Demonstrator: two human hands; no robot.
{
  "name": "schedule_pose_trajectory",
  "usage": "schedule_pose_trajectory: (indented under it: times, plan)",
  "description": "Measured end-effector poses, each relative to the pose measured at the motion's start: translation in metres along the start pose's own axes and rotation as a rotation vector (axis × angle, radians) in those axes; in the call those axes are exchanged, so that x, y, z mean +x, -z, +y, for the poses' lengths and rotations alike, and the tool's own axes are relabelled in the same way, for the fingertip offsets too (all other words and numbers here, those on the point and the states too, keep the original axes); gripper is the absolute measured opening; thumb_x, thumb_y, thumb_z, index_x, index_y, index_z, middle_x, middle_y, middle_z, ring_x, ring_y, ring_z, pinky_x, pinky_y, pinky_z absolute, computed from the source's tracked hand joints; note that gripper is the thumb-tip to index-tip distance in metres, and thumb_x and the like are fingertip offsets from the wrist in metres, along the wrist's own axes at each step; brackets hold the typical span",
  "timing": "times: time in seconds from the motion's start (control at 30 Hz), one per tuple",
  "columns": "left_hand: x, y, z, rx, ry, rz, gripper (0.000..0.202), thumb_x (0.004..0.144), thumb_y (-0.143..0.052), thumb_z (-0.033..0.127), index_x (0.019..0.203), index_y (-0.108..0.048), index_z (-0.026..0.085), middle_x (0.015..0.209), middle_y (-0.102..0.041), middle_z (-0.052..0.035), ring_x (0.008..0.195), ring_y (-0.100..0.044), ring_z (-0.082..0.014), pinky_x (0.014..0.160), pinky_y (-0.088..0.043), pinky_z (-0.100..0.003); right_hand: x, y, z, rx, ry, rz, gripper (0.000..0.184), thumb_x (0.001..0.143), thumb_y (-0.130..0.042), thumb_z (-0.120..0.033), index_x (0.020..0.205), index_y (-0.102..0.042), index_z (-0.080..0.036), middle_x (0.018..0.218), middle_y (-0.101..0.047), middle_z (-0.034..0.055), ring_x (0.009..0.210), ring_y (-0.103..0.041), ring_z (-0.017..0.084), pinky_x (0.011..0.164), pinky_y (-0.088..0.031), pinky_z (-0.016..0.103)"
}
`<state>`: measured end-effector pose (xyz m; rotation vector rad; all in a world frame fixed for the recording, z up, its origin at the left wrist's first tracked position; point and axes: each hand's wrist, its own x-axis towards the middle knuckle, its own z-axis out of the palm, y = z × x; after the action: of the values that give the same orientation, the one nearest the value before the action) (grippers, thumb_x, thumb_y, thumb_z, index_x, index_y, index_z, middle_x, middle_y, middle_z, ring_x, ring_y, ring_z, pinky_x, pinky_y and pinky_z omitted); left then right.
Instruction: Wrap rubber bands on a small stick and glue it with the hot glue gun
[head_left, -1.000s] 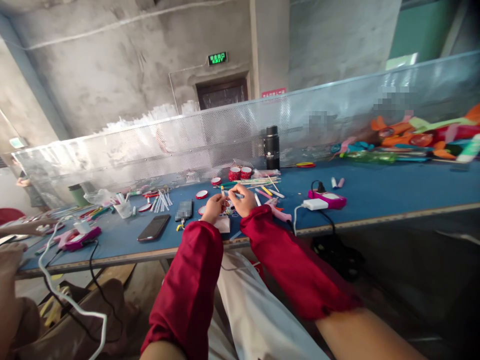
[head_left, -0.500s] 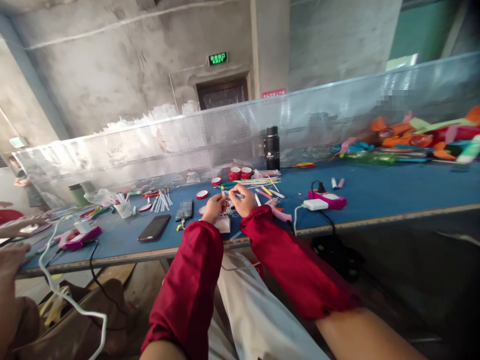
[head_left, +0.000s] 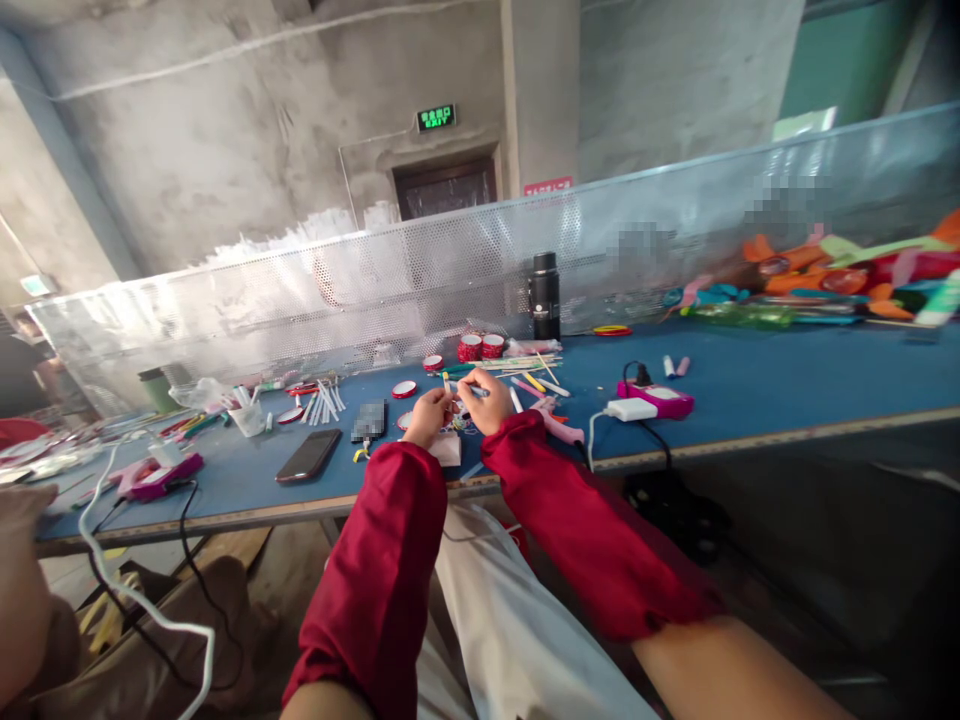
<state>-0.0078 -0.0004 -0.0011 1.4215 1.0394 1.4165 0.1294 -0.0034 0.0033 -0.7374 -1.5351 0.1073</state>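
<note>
My left hand [head_left: 427,418] is closed in a pinch around a small pale stick with a yellow tip [head_left: 446,382], which points upward. My right hand [head_left: 487,404] is closed beside it, its fingers on a slim, pale, pen-like thing [head_left: 475,389] whose exact kind is too small to make out. The fingertips of both hands nearly meet above the blue table [head_left: 592,390]. Below them lie a small whitish pad [head_left: 448,449] and a tangle of tiny coloured bits, partly hidden by the hands. A pink glue gun [head_left: 562,428] rests beside my right wrist.
Red tape rolls [head_left: 470,347] and a black bottle [head_left: 546,297] stand at the back. A phone [head_left: 308,456], a cup of white sticks [head_left: 247,415] and a purple power strip [head_left: 154,475] are leftward. Another purple strip [head_left: 660,400] lies right. A co-worker's arm [head_left: 22,560] is far left.
My two hands hold almost the same pose and place. At the far left, the co-worker's arm and hand have shifted, and a person in the background has moved.
</note>
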Motion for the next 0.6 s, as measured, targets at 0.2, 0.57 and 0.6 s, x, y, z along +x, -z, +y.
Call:
schedule_pose_trajectory:
  times: [0.2,0.57,0.6]
  plan:
    - [0.0005,-0.0003,-0.0006,-0.002,-0.003,-0.008,0.025,0.085,-0.071,0.034,0.075,-0.059,0.015,0.059,-0.057,0.0009,0.044,-0.042,-0.0059,0.045,-0.028,-0.020,-0.0002,-0.0003,0.0002,0.002,0.001,-0.014,0.015,0.087,-0.056,-0.030,0.073,-0.060,-0.026,0.074,-0.069,0.0012,0.072,-0.064,0.019,0.068,-0.047,0.029]
    - [0.0003,-0.0001,0.0003,-0.004,-0.003,-0.014,0.025,0.085,-0.071,0.034,0.075,-0.058,0.015,0.058,-0.057,0.0012,0.043,-0.041,-0.0056,0.044,-0.027,-0.020,0.0003,-0.0001,0.0004,0.022,0.009,-0.003,0.015,0.087,-0.055,-0.029,0.074,-0.060,-0.025,0.074,-0.069,0.0016,0.074,-0.064,0.019,0.070,-0.047,0.028]
    - [0.0004,-0.0001,0.0001,-0.005,-0.004,-0.015,0.025,0.085,-0.071,0.035,0.075,-0.058,0.015,0.058,-0.057,0.0012,0.043,-0.042,-0.0056,0.044,-0.027,-0.020,0.0003,-0.0002,0.0006,0.021,0.010,-0.007,0.015,0.087,-0.055,-0.029,0.074,-0.060,-0.025,0.074,-0.069,0.0016,0.073,-0.064,0.019,0.070,-0.047,0.028]
